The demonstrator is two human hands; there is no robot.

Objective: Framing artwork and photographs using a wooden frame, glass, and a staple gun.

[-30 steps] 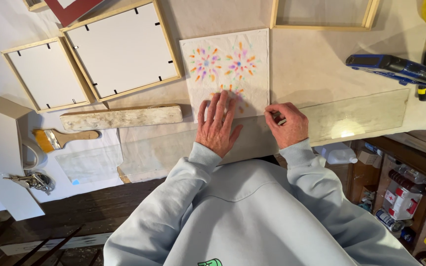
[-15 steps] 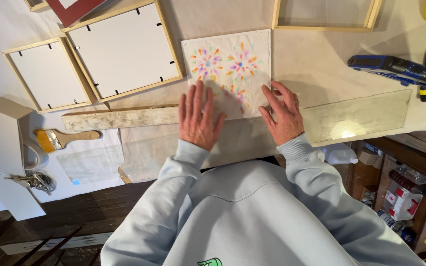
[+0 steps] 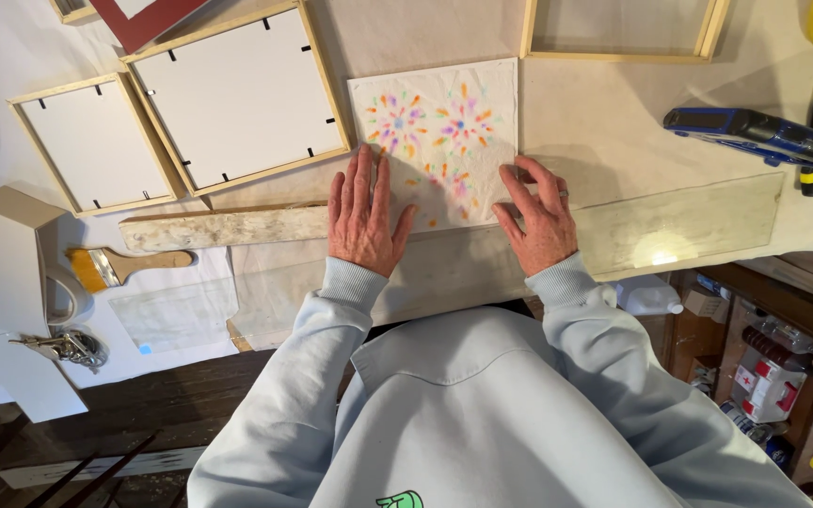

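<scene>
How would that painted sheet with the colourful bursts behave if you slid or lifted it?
The painted sheet lies flat and thin under the left hand and right hand, so it would probably flop if lifted by one edge. It looks light, likely sliding easily on the table covering. Its faintly crinkled surface suggests it creases readily.

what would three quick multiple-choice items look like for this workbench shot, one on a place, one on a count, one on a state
1. Where does the paintbrush lie?
A. left of the left hand
B. on the painted sheet
C. beside the blue tool

2. How many light wooden frames with white backing lie left of the painted sheet?
A. none
B. two
C. five

3. How are the hands placed?
A. both lifted in the air
B. both flat on the sheet's lower part
C. both gripping the paintbrush

Answers:
1. A, the brush sits on the white paper far left of the left hand.
2. B, a smaller frame and a larger frame.
3. B, the left hand and right hand press down with fingers spread.
</scene>
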